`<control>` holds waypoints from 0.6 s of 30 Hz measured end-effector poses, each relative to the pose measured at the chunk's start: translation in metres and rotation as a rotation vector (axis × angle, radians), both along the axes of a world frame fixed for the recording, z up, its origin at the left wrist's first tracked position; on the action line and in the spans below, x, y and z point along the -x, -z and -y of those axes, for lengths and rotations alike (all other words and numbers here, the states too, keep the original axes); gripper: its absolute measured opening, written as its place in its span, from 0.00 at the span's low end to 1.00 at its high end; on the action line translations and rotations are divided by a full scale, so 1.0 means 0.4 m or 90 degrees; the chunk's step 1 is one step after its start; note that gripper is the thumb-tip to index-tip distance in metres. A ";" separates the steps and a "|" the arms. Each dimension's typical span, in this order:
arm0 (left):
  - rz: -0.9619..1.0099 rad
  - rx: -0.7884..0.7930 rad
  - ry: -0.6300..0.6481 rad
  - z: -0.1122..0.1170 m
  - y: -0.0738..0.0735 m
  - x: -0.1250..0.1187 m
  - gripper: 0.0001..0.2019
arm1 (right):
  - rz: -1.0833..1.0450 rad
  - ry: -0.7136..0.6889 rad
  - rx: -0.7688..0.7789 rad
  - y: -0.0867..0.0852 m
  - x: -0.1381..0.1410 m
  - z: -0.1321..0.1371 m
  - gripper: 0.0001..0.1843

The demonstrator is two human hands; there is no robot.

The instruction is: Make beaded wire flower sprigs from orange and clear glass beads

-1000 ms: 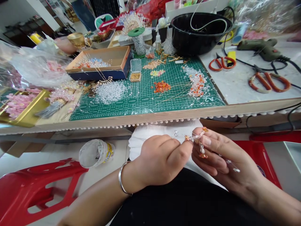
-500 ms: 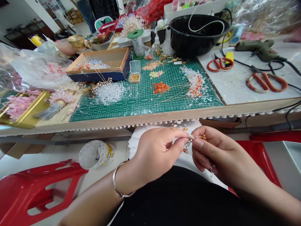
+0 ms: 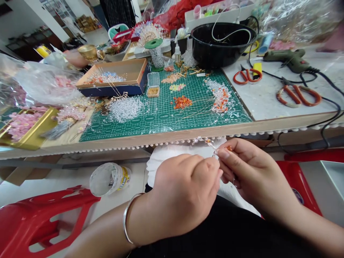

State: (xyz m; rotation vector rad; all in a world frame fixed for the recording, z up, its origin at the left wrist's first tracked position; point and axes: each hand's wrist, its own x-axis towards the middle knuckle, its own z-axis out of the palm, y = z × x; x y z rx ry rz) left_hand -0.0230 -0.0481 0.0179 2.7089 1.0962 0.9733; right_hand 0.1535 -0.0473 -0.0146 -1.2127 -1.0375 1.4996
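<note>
Beaded wire [image 3: 216, 150] sits in the head view just below the table edge [image 3: 172, 135], over the lap [image 3: 215, 233], pinched between thumb and forefinger of the right hand [image 3: 249, 172]. The left hand [image 3: 185, 195] is curled closed against the same spot, fingertips hidden, so I cannot tell its grip. I judge short, close pinches and small turns best here.

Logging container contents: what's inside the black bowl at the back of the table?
A loop of white cord lies inside the black bowl, part of it rising above the rim. The near wall covers the bowl's bottom; anything there cannot be seen.
</note>
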 end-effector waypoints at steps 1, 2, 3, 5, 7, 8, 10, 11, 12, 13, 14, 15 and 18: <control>0.007 -0.020 0.006 -0.001 0.008 0.000 0.05 | -0.020 0.012 0.001 -0.004 0.005 0.000 0.14; 0.007 -0.043 0.010 -0.003 0.016 0.001 0.04 | -0.048 0.022 0.008 -0.007 0.009 -0.001 0.13; -0.001 -0.066 0.016 -0.006 0.025 0.002 0.06 | -0.078 0.027 0.018 -0.010 0.012 -0.001 0.13; -0.021 -0.111 0.028 -0.012 0.043 0.006 0.09 | -0.130 0.029 0.035 -0.016 0.016 -0.003 0.12; -0.024 -0.147 0.042 -0.016 0.058 0.010 0.11 | -0.163 0.025 0.048 -0.022 0.018 -0.005 0.12; -0.021 -0.158 0.048 -0.018 0.064 0.010 0.11 | -0.177 0.022 0.057 -0.025 0.019 -0.007 0.13; -0.018 -0.163 0.062 -0.020 0.075 0.010 0.10 | -0.210 0.011 0.083 -0.032 0.019 -0.009 0.14; -0.013 -0.156 0.069 -0.021 0.079 0.009 0.09 | -0.225 0.003 0.097 -0.034 0.019 -0.010 0.15; 0.000 -0.140 0.075 -0.022 0.084 0.009 0.08 | -0.239 -0.005 0.109 -0.037 0.019 -0.010 0.16; 0.020 -0.115 0.077 -0.023 0.088 0.008 0.06 | -0.251 -0.012 0.118 -0.038 0.019 -0.010 0.16; 0.044 -0.082 0.075 -0.024 0.091 0.008 0.04 | -0.260 -0.018 0.126 -0.039 0.019 -0.010 0.17; 0.070 -0.046 0.068 -0.026 0.094 0.009 0.03 | -0.267 -0.021 0.132 -0.038 0.018 -0.009 0.17; 0.137 0.030 0.024 -0.030 0.101 0.015 0.02 | -0.261 -0.029 0.150 -0.030 0.011 -0.007 0.15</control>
